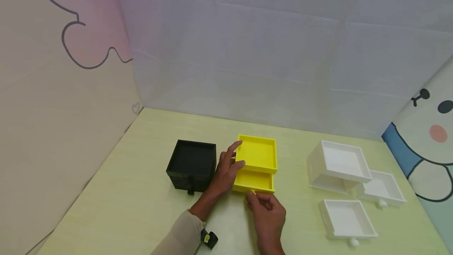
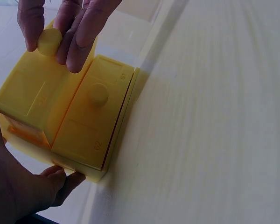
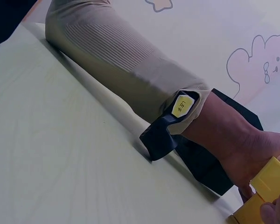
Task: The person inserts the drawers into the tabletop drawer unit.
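A small yellow drawer cabinet (image 1: 255, 152) stands on the table in front of me. Its upper drawer (image 1: 253, 179) is pulled partway out, while the lower drawer (image 2: 86, 126) sits flush in the frame. With thumb and fingers, my right hand (image 1: 267, 219) pinches the round yellow knob (image 2: 49, 42) of that upper drawer. My left hand (image 1: 223, 174) presses on the cabinet's left side, thumb and index finger spread along the top edge, the other fingers low against the side wall. The right wrist view catches only a corner of the cabinet beside both hands.
Left of my left hand is a black drawer cabinet (image 1: 192, 160) with a knob. On the right stands a white cabinet (image 1: 316, 168), with one white drawer (image 1: 383, 188) beside it and another white drawer (image 1: 348, 219) nearer me. Fabric walls (image 1: 247, 50) surround the table.
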`<state>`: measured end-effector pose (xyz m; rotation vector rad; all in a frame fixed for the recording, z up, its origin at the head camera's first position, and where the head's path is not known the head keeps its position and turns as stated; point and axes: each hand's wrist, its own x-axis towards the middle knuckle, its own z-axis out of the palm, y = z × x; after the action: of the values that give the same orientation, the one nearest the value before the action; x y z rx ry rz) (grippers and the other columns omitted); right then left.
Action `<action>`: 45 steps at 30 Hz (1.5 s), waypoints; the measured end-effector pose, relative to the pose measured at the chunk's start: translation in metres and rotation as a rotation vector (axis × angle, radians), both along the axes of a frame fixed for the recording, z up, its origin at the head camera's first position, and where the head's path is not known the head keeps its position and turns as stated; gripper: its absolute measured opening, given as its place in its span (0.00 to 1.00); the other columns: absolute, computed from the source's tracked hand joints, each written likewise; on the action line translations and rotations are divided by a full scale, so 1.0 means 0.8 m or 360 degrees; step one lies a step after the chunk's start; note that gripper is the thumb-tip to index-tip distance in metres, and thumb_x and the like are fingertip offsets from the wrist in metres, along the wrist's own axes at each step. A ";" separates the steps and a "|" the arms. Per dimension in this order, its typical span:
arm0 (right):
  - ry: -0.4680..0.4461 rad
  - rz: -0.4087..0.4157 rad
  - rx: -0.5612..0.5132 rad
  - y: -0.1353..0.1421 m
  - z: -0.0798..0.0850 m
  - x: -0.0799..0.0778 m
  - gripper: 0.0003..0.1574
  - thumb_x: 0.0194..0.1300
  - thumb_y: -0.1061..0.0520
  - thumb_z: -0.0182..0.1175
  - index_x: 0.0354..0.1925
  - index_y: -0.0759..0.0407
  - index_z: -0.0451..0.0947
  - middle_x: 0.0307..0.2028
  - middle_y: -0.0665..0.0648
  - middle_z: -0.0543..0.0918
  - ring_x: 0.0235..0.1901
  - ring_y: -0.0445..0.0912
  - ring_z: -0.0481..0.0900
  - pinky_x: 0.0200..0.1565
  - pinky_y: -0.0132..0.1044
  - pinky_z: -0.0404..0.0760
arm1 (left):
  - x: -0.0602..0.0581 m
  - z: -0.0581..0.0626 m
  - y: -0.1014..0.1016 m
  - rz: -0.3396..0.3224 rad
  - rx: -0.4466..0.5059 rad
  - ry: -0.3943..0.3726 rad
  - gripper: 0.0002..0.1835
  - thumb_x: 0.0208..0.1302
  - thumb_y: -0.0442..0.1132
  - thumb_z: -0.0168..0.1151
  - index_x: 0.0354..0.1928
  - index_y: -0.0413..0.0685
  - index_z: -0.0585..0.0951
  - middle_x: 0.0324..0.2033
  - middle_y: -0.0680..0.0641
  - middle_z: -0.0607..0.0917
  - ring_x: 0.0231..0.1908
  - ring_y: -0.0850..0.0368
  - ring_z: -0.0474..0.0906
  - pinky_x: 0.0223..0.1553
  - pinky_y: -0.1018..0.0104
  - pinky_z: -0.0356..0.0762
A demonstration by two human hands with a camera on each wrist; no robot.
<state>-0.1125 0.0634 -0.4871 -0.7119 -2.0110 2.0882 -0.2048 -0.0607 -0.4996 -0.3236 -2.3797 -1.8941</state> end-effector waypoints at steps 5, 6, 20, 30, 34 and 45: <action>0.0011 -0.0001 -0.0022 -0.001 0.004 -0.001 0.15 0.57 0.60 0.73 0.37 0.69 0.80 0.32 0.61 0.88 0.33 0.49 0.88 0.37 0.38 0.85 | -0.001 0.003 0.001 -0.0004 0.0018 -0.0026 0.30 0.72 0.42 0.50 0.75 0.64 0.62 0.55 0.38 0.66 0.52 0.41 0.79 0.51 0.51 0.71; 0.0018 -0.0001 -0.0028 -0.001 0.003 -0.002 0.15 0.57 0.60 0.73 0.37 0.69 0.80 0.32 0.61 0.88 0.33 0.49 0.88 0.37 0.38 0.85 | 0.000 0.005 0.001 -0.0006 0.0020 -0.0031 0.30 0.72 0.40 0.50 0.75 0.62 0.61 0.55 0.37 0.66 0.51 0.40 0.79 0.51 0.51 0.71; 0.0114 -0.0034 -0.0026 -0.002 -0.002 -0.006 0.14 0.57 0.62 0.73 0.36 0.70 0.80 0.31 0.63 0.88 0.32 0.52 0.88 0.35 0.38 0.85 | 0.024 0.053 0.001 -0.0041 0.0046 -0.0017 0.29 0.71 0.35 0.48 0.74 0.46 0.62 0.52 0.34 0.66 0.50 0.35 0.79 0.50 0.51 0.71; 0.0153 -0.0050 0.0004 -0.002 -0.006 -0.011 0.14 0.56 0.62 0.74 0.34 0.70 0.80 0.30 0.62 0.88 0.31 0.52 0.88 0.34 0.37 0.85 | 0.025 0.055 0.002 -0.0030 0.0026 -0.0008 0.29 0.71 0.35 0.48 0.73 0.46 0.63 0.52 0.34 0.66 0.51 0.35 0.79 0.51 0.50 0.71; 0.0148 -0.0049 0.0020 -0.001 -0.007 -0.012 0.14 0.56 0.61 0.73 0.35 0.69 0.80 0.30 0.62 0.88 0.31 0.52 0.88 0.34 0.37 0.84 | 0.016 0.038 0.002 -0.0014 0.0026 -0.0014 0.29 0.71 0.36 0.49 0.74 0.49 0.62 0.53 0.34 0.66 0.51 0.35 0.79 0.51 0.50 0.71; 0.0200 -0.0028 0.0004 0.000 -0.008 -0.013 0.13 0.57 0.63 0.73 0.35 0.70 0.80 0.30 0.63 0.87 0.32 0.54 0.88 0.34 0.38 0.85 | -0.001 -0.001 0.000 -0.0013 0.0024 0.0007 0.30 0.71 0.44 0.50 0.74 0.67 0.62 0.55 0.38 0.66 0.50 0.43 0.80 0.50 0.52 0.72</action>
<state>-0.1231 0.0634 -0.4936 -0.5800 -1.9340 2.0649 -0.2058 -0.0604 -0.5003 -0.3364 -2.3639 -1.9115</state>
